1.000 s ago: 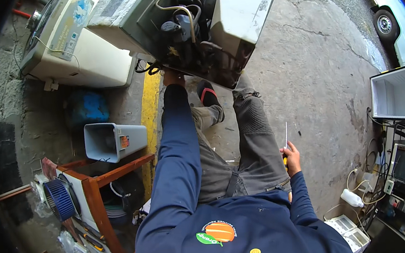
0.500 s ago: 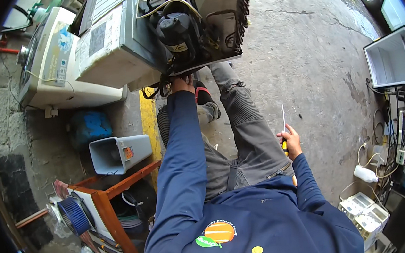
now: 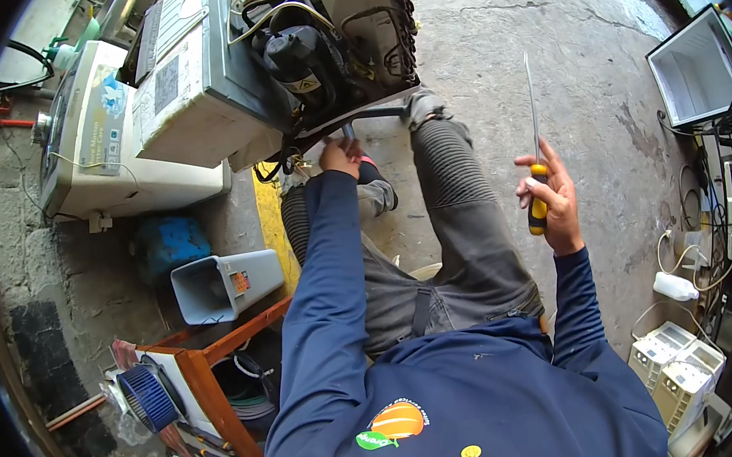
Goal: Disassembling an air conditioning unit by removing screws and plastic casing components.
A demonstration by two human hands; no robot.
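Cracked concrete yard. Left hand [image 3: 340, 155] grips appliance underside [image 3: 346, 111]; right hand [image 3: 550, 197] clenches screwdriver [image 3: 536, 159] raised, not yet applied.

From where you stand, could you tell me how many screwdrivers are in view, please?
1: a long screwdriver with a yellow and black handle, held upright in the right hand, beside the right knee. Others may lie hidden among the tools under the wooden stand at lower left.

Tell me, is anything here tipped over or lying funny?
Yes. The grey bin beside the person's left arm lies on its side on the concrete, its open mouth facing sideways. The white appliance that the left hand reaches to is tilted, its black compressor and tubes exposed.
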